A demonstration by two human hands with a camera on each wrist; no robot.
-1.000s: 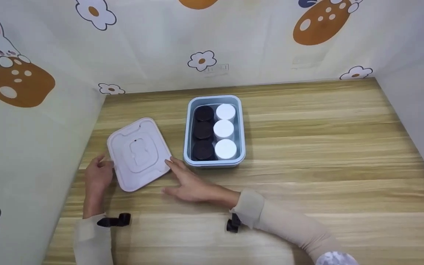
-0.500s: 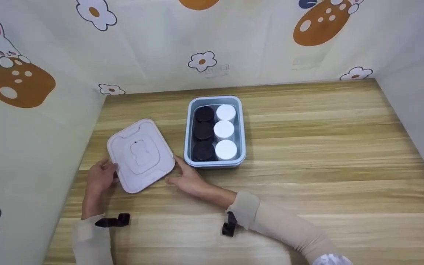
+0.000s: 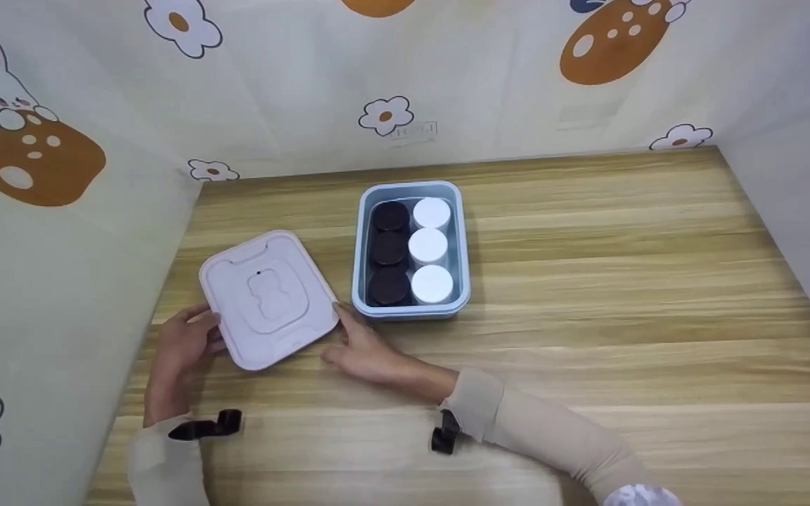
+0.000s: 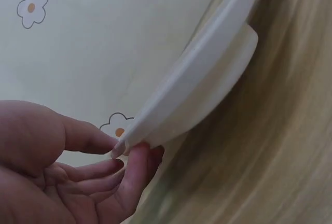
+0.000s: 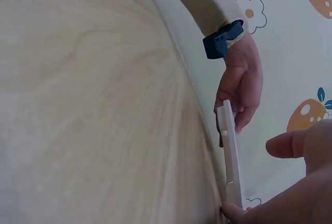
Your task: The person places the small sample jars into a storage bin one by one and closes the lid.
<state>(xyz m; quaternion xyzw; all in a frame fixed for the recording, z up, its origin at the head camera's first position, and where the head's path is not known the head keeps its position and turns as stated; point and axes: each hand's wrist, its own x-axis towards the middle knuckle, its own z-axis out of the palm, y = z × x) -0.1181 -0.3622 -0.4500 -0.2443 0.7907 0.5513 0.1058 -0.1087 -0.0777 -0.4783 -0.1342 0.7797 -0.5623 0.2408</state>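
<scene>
A pale pinkish-white lid (image 3: 271,302) with rounded corners lies left of the light-blue box (image 3: 412,310). My left hand (image 3: 183,341) pinches its left edge; in the left wrist view the thumb is over the rim of the lid (image 4: 192,73) and fingers are beneath. My right hand (image 3: 370,355) touches the lid's lower right corner with extended fingers. In the right wrist view the right thumb (image 5: 287,145) stands apart from the lid (image 5: 232,151). Inside the box stand three dark round caps (image 3: 389,248) and three white round caps (image 3: 428,246), in two rows.
The wood-grain table (image 3: 623,295) reaches to a patterned wall covering (image 3: 292,91) at the back and left. A plain pale wall (image 3: 792,176) bounds the right side. Black wrist cameras (image 3: 207,426) are worn over both sleeves.
My left hand has taken hold of the lid's left edge. My right fingers have gone from above the right corner to its edge. The lid has shifted slightly toward me.
</scene>
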